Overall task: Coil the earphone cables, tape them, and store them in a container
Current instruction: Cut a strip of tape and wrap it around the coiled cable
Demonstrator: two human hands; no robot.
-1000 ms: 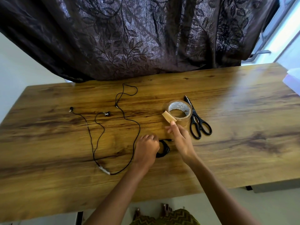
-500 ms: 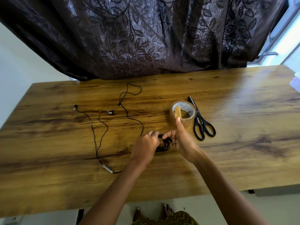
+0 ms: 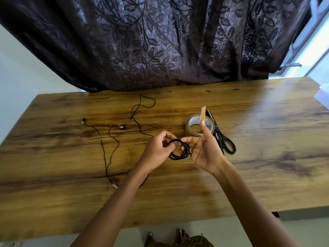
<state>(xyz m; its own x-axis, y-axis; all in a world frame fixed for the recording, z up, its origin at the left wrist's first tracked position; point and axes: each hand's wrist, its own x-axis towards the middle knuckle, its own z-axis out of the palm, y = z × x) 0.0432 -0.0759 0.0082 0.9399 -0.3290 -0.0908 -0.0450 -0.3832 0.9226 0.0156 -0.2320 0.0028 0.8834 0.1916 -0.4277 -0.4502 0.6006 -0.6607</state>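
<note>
Above the coil, tape strip stands upright.

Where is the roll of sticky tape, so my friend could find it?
On the long brown wooden table before the dark leafy curtain, look just beyond the person's right hand. A round roll of clear brownish tape lies there, beside black-handled scissors. Unlike the coiled black earphone cable the person holds, this ring has a white printed inside.

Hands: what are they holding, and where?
Both hold the coiled cable: left hand grips its left edge, right hand pinches its right edge; a tape strip sticks to that forefinger.
</note>
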